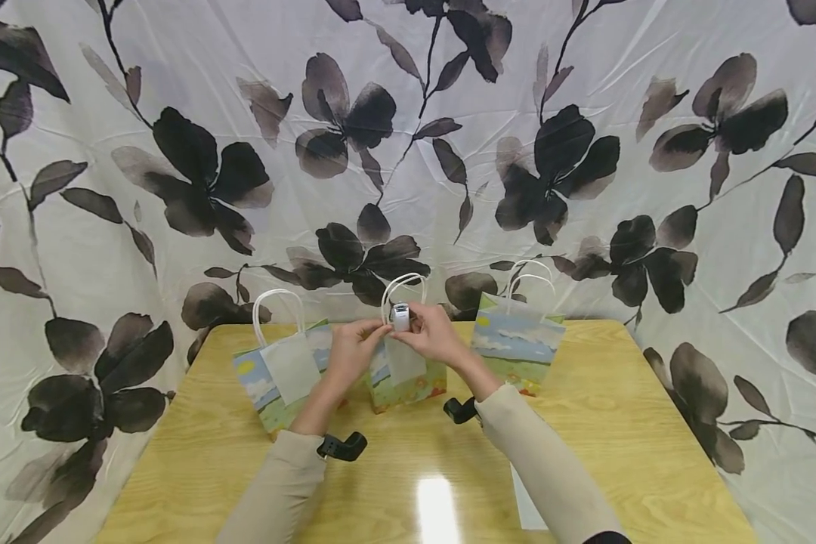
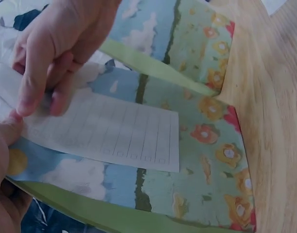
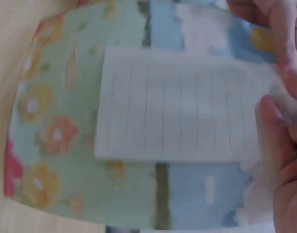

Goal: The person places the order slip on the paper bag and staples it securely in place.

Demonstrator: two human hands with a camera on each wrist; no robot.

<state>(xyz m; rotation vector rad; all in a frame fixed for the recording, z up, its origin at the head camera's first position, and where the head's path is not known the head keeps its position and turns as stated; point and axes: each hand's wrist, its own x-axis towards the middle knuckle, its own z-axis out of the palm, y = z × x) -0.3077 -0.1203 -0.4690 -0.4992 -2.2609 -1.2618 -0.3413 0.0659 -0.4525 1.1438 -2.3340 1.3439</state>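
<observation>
A paper gift bag (image 1: 411, 389) with a sky-and-flower print stands at the middle of the back row, its white handles up. A white lined sheet (image 2: 133, 131) lies against the bag's front. My left hand (image 1: 356, 347) pinches the top end of the sheet near the bag's rim. At the same spot my right hand (image 1: 435, 332) holds a small white object (image 1: 400, 317) with a dark top between thumb and fingers; its kind cannot be told. In the right wrist view my right thumb (image 3: 274, 126) presses at the sheet's top end.
To the left stands a matching bag (image 1: 251, 378) with a white sheet (image 1: 292, 368) on its front. On the right is another matching bag (image 1: 517, 344). A white paper (image 1: 527, 502) lies partly under my right forearm on the wooden table (image 1: 653, 453). Behind hangs a floral curtain (image 1: 462, 211).
</observation>
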